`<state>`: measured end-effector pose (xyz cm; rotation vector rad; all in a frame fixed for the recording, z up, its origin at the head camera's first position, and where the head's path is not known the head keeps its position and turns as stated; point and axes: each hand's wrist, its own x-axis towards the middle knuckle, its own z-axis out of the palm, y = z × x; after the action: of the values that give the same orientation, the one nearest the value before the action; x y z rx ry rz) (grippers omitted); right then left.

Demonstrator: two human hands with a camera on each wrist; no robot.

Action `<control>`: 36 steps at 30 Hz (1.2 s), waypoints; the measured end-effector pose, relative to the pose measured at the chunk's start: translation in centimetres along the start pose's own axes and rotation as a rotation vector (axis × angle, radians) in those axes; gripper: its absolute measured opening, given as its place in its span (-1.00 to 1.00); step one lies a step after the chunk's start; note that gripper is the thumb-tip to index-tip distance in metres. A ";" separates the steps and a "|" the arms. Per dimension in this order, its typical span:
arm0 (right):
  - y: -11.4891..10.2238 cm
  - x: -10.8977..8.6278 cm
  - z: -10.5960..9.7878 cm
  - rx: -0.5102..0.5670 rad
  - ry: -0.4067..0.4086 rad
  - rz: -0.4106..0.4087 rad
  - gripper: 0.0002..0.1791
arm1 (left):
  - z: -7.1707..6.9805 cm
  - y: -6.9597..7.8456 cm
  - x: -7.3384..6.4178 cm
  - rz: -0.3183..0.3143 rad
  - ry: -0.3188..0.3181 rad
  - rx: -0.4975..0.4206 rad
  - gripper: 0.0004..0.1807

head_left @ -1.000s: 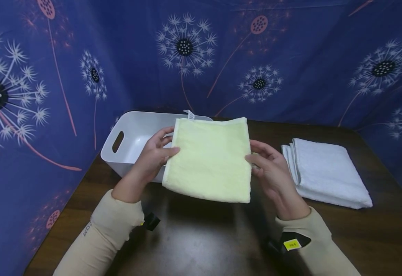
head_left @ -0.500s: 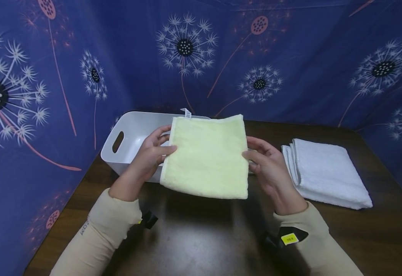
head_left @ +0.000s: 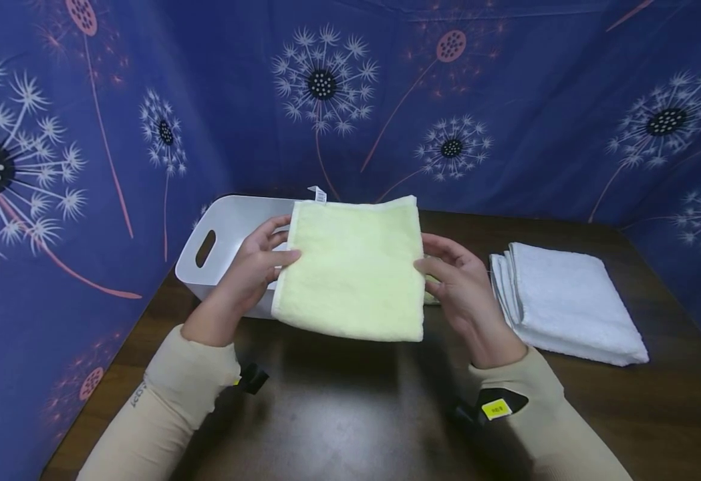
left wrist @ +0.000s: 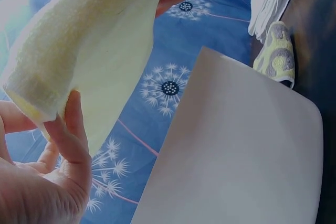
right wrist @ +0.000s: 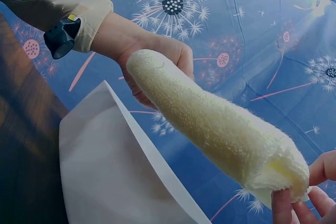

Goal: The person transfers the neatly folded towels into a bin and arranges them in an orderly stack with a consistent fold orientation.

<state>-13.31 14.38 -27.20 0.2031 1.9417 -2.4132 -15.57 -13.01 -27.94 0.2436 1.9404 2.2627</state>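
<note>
Both hands hold up a pale yellow towel (head_left: 350,267), folded to a rough square, with a small white tag at its top left edge. My left hand (head_left: 254,267) pinches the left edge, thumb in front and fingers behind. At the right edge my right hand (head_left: 464,287) pinches it the same way. The towel's folded layers show end-on in the right wrist view, with the right hand's fingers (right wrist: 282,208) at one end. In the head view it overlaps the white plastic bin (head_left: 230,220) standing behind it.
A folded white towel (head_left: 573,300) lies on the dark wooden table (head_left: 338,427) at the right. Beside the bin is a yellow and grey patterned cloth (left wrist: 277,51), mostly hidden in the head view. A blue dandelion-print curtain (head_left: 386,100) hangs behind and at both sides.
Both hands have moved slightly left and up with the yellow towel between them, keeping their grip. More of the patterned cloth shows behind the right hand.
</note>
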 end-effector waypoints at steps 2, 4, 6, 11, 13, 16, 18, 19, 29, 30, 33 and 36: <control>0.0 0.1 0.1 -0.001 0.003 0.003 -0.55 | -0.1 0.1 0.0 -0.001 0.003 0.005 -0.35; 0.0 0.1 0.3 0.002 0.003 0.004 -0.55 | -0.2 0.2 0.0 -0.005 0.007 0.011 -0.36; 0.0 0.2 0.4 0.000 0.000 0.003 -0.54 | -0.4 0.2 0.0 -0.008 0.009 0.018 -0.35; 0.0 0.4 0.7 -0.033 -0.017 0.008 -0.52 | -0.7 0.4 0.0 -0.012 0.011 0.014 -0.35; 0.0 0.6 0.8 -0.049 -0.019 0.006 -0.52 | -0.8 0.4 0.0 -0.011 0.011 0.010 -0.35; -0.1 0.7 1.0 -0.050 -0.015 0.009 -0.51 | -0.9 0.5 0.1 -0.012 0.012 0.007 -0.35; -0.2 0.8 1.2 -0.045 -0.011 0.017 -0.51 | -1.0 0.5 0.2 -0.012 0.017 0.011 -0.35; -0.2 0.8 1.3 -0.042 -0.011 0.021 -0.51 | -1.1 0.5 0.2 -0.014 0.019 0.013 -0.35; -0.1 1.2 1.8 -0.062 0.010 0.020 -0.53 | -1.5 0.7 0.5 -0.035 0.029 0.040 -0.34; -0.1 1.2 1.8 -0.065 0.009 0.017 -0.54 | -1.6 0.7 0.5 -0.036 0.030 0.044 -0.34; 0.0 1.4 1.9 -0.071 -0.005 0.008 -0.53 | -1.8 0.8 0.5 -0.034 0.029 0.053 -0.34; -0.1 1.5 2.0 -0.077 -0.022 -0.003 -0.53 | -1.9 0.9 0.5 -0.036 0.029 0.063 -0.34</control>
<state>-14.96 12.56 -26.90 0.1703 2.0219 -2.3265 -16.52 -14.86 -27.29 0.1829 2.0156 2.1980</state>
